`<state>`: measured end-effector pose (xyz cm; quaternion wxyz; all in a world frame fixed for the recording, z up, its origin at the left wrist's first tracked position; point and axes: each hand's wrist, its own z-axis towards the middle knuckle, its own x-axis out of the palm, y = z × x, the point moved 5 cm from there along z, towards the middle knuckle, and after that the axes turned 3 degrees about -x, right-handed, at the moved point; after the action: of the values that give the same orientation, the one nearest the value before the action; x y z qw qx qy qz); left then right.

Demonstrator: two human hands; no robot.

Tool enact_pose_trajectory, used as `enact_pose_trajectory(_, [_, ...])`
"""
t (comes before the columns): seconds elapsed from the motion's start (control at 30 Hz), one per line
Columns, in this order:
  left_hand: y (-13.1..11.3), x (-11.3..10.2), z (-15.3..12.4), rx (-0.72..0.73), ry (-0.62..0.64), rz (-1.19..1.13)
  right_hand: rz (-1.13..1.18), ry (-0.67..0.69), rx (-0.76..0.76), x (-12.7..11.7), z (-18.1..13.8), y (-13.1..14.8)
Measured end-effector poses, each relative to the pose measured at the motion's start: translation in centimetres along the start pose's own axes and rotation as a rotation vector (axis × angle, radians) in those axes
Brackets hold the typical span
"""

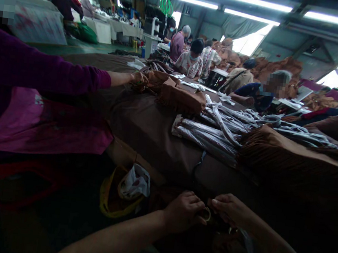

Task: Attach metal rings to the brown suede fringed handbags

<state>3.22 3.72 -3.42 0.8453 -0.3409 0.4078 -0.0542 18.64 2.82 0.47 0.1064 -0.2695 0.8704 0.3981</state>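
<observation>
My left hand point(185, 211) is closed on a gold-coloured metal ring point(208, 214), low in front of the table. Close by on the right, my right hand point(232, 210) has its fingers pinched together; what they hold is too dark to make out. A pale, translucent strip point(248, 247) hangs below my right hand, near a small shiny metal piece point(232, 230). Brown material beneath both hands is mostly lost in shadow. Beyond them, a bundle of plastic-wrapped straps point(207, 137) lies on the brown-covered table point(147, 128), beside a tan fringed leather piece point(281, 142).
At left, a co-worker's purple sleeve point(55, 73) reaches over the table, the hand on brown material. A brown fringed bag point(183, 96) lies farther along. Below the table edge stands a yellow basket point(104, 200) with a white plastic bag point(137, 182). Several people work behind.
</observation>
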Motion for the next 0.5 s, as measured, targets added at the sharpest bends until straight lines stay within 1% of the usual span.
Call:
enact_pose_trajectory(0.13, [-0.1,0.11,-0.15,0.008,0.015,-0.003,-0.012,0.051,0.002,0.25,0.4,-0.16])
enact_pose_trajectory(0.23, [-0.13,0.06,-0.19,0.005,0.031,0.0,-0.026,0.061,0.007,0.28,0.47,-0.09])
enact_pose_trajectory(0.33, [-0.2,-0.16,-0.16,0.011,0.02,0.0,-0.045,0.078,0.014,0.27,0.43,0.13])
enact_pose_trajectory(0.5, [-0.32,-0.01,-0.25,0.036,0.027,-0.007,-0.07,0.178,-0.012,0.3,0.4,0.13])
